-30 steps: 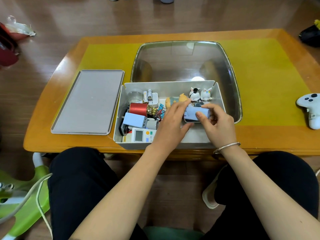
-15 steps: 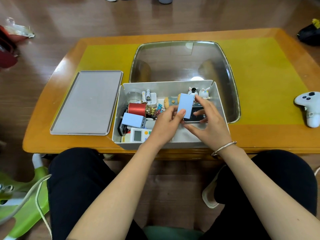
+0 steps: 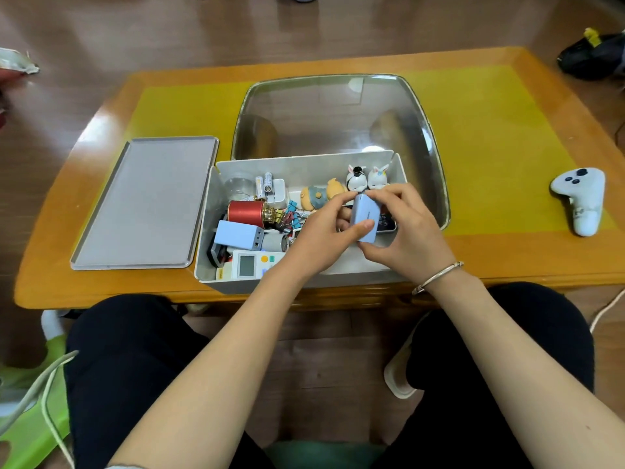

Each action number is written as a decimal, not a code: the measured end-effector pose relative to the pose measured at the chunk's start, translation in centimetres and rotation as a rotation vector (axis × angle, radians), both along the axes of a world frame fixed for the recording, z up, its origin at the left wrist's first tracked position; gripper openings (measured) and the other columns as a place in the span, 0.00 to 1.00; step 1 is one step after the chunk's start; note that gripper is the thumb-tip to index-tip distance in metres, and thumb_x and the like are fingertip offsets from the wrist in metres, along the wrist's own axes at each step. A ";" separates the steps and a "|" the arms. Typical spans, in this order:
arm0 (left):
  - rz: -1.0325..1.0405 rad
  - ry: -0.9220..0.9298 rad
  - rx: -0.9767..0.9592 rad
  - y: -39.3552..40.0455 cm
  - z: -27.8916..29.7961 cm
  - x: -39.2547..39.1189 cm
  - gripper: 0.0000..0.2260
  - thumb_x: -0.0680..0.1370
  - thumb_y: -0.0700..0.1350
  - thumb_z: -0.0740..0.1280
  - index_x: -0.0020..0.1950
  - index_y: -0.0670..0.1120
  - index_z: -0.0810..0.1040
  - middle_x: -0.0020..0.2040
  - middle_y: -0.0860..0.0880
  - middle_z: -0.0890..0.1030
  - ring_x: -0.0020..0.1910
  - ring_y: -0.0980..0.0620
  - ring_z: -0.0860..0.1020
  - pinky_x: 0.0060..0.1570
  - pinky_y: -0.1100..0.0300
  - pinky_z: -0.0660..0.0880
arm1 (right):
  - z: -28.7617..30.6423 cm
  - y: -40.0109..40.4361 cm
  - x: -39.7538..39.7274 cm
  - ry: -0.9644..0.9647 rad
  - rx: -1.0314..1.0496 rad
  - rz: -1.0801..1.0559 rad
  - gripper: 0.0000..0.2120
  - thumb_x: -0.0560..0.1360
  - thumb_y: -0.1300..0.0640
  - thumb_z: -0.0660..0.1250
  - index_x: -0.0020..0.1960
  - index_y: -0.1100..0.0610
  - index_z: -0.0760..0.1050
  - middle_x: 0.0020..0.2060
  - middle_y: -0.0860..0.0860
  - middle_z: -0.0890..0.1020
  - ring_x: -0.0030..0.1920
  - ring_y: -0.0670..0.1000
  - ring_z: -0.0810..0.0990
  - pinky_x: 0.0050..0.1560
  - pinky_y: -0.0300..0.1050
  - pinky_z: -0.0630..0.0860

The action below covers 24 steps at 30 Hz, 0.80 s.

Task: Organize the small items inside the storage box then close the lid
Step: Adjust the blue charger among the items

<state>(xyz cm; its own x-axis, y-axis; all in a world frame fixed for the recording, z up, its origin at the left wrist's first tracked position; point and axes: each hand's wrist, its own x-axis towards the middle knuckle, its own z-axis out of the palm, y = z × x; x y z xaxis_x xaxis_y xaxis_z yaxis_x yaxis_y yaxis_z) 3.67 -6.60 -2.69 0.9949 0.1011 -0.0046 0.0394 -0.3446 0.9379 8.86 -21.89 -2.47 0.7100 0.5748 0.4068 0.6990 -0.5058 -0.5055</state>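
Fingers (image 3: 363,226) of both hands pinching one blue charger (image 3: 366,218), two rabbit figurines (image 3: 367,177) behind

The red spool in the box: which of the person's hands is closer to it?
Left. The left hand is just right of the red spool, gripping the small blue block. The right hand grips the block's other side, farther right.

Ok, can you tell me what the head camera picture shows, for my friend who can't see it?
Both hands, left hand and right hand, hold a small blue block over an open grey box full of small things. The box sits on an orange table, with its lid lying flat to the left.
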 end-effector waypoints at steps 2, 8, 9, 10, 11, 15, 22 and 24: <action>-0.016 0.035 0.035 -0.2 0.0 0.5 0.23 0.78 0.46 0.67 0.72 0.52 0.65 0.41 0.56 0.74 0.35 0.65 0.72 0.41 0.66 0.73 | 0.1 -0.3 0.1 0.044 -0.052 0.019 0.31 0.64 0.56 0.77 0.64 0.61 0.72 0.57 0.56 0.74 0.58 0.54 0.74 0.58 0.42 0.72; -0.036 0.174 0.112 0.0 -0.9 1.3 0.14 0.77 0.45 0.68 0.62 0.52 0.71 0.42 0.53 0.75 0.37 0.55 0.76 0.40 0.60 0.75 | 0.2 -2.2 0.7 0.149 0.004 -0.132 0.27 0.66 0.53 0.56 0.64 0.54 0.71 0.63 0.50 0.73 0.66 0.50 0.66 0.66 0.47 0.59; -0.045 0.216 0.125 0.0 -1.1 1.4 0.14 0.77 0.45 0.68 0.61 0.51 0.71 0.43 0.52 0.75 0.39 0.52 0.77 0.43 0.56 0.77 | -0.1 -2.2 1.0 0.189 0.056 -0.197 0.26 0.67 0.57 0.56 0.65 0.55 0.71 0.65 0.51 0.71 0.67 0.51 0.65 0.66 0.44 0.58; -0.059 0.252 0.143 -0.1 -1.3 1.5 0.15 0.77 0.46 0.69 0.62 0.51 0.71 0.44 0.50 0.76 0.41 0.50 0.78 0.46 0.52 0.79 | -0.5 -2.2 1.3 0.223 0.092 -0.263 0.24 0.69 0.61 0.57 0.65 0.57 0.69 0.65 0.52 0.70 0.67 0.52 0.65 0.66 0.41 0.58; -0.075 0.282 0.156 -0.3 -1.5 1.7 0.15 0.77 0.45 0.69 0.62 0.50 0.71 0.45 0.49 0.77 0.42 0.47 0.79 0.47 0.49 0.79 | -0.9 -2.0 1.6 0.262 0.111 -0.311 0.22 0.72 0.64 0.58 0.66 0.58 0.68 0.65 0.54 0.70 0.67 0.53 0.66 0.66 0.40 0.59; -0.142 0.385 0.109 -1.3 -2.0 2.4 0.13 0.77 0.43 0.69 0.60 0.46 0.72 0.42 0.48 0.79 0.36 0.49 0.80 0.42 0.52 0.82 | -2.2 -1.5 1.7 0.383 0.159 -0.259 0.20 0.76 0.69 0.57 0.67 0.61 0.66 0.65 0.56 0.69 0.66 0.50 0.67 0.66 0.36 0.60; -0.245 0.355 0.496 -2.2 -2.8 3.1 0.19 0.78 0.50 0.67 0.67 0.46 0.71 0.53 0.45 0.79 0.51 0.48 0.76 0.46 0.59 0.68 | -3.1 -1.6 1.8 0.381 0.189 -0.274 0.20 0.77 0.68 0.55 0.68 0.59 0.66 0.66 0.55 0.69 0.62 0.43 0.66 0.61 0.28 0.58; -0.238 0.325 0.585 -2.0 -2.7 3.3 0.19 0.78 0.49 0.66 0.67 0.45 0.73 0.54 0.45 0.79 0.55 0.46 0.75 0.48 0.60 0.67 | -3.2 -1.5 1.9 0.388 0.187 -0.285 0.20 0.77 0.67 0.56 0.68 0.58 0.66 0.65 0.54 0.70 0.63 0.43 0.66 0.62 0.31 0.60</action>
